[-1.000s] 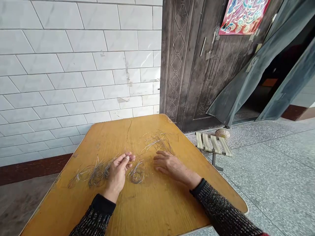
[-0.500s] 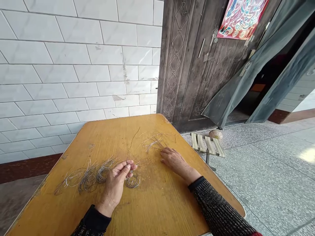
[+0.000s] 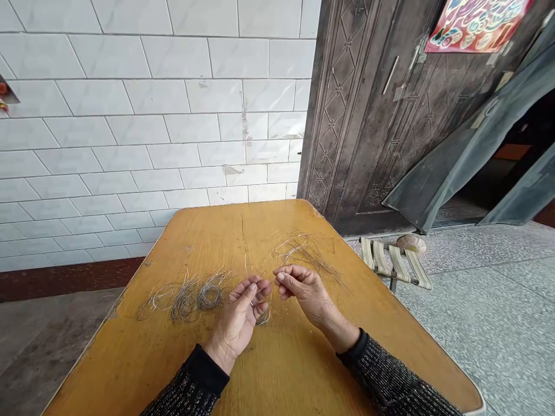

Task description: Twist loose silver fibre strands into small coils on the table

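Note:
My left hand is closed above the table, fingers pinching a thin wire that rises past the fingertips. Close beside it, my right hand is closed too, thumb and forefinger pinched on a thin wire near the left fingertips. Whether both hold the same wire I cannot tell. Partly hidden behind the left hand lies a small wire coil. To the left are coiled wire bundles, their ends sticking up. Beyond the right hand, loose wires lie in a tangled spread.
The wooden table has worn patches and rounded corners. White wall tiles and a dark carved door stand behind it. On the right are a strap-topped folding stool and a grey door curtain.
My right hand has come off the loose wires and moved left to my left hand, now pinching a wire. The view has turned left.

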### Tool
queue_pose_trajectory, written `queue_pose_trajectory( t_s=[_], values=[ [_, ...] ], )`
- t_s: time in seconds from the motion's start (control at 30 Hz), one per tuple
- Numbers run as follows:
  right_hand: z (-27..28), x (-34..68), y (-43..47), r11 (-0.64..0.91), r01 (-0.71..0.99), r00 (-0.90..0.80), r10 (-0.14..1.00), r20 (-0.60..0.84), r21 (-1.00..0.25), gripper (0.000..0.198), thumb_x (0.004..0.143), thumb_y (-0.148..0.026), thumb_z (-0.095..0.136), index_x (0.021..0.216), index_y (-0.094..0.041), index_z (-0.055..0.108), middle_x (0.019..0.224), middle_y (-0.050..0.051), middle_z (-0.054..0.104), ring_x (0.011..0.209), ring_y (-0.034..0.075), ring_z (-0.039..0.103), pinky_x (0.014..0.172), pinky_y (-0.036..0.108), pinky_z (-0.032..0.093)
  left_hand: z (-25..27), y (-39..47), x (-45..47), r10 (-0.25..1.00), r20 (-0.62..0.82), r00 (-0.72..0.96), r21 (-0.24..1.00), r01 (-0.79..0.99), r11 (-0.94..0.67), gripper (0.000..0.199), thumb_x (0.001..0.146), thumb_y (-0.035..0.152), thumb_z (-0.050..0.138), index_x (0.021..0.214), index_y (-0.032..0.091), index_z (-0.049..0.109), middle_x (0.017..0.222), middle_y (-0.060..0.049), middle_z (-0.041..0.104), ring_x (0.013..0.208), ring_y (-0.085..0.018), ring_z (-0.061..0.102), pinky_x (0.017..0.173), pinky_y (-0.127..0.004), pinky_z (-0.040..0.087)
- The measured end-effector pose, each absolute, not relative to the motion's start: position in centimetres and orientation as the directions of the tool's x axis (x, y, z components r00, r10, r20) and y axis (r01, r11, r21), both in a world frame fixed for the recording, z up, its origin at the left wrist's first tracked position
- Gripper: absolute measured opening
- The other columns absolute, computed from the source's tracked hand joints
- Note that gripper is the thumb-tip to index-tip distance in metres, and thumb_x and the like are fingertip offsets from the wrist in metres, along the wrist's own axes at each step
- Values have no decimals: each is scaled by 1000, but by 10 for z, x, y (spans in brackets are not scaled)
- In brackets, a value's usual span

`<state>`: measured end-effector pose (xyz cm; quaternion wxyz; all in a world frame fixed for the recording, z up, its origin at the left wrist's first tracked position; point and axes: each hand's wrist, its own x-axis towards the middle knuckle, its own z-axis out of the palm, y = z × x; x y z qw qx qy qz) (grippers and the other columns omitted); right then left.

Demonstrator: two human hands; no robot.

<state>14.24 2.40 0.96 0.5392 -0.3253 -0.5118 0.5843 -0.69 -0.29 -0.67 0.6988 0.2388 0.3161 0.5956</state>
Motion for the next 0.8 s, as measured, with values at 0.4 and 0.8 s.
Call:
queue_pose_trajectory(
  t_s=[0.4, 0.8],
  values=[
    [-8, 139, 23, -152, -568, -299, 954, 31, -809, 26, 67, -36, 71, 82, -17, 63, 61, -2, 65, 48, 7, 59, 48, 17, 48, -9, -3, -3, 966, -188, 180, 651, -713, 260, 26, 58, 16, 78, 82, 13, 69, 70, -1, 64, 58, -5, 55, 52, -15, 42],
    [-10, 141, 22, -8, -348, -247, 965, 83, -937, 30, 68, -43, 66, 74, -17, 54, 54, -4, 59, 38, 5, 48, 39, 16, 39, -9, -5, -2, 985, -138, 104, 846, -504, 172, 29, 63, 29, 75, 86, 13, 68, 66, -1, 61, 54, -7, 52, 56, -21, 42]
  ],
)
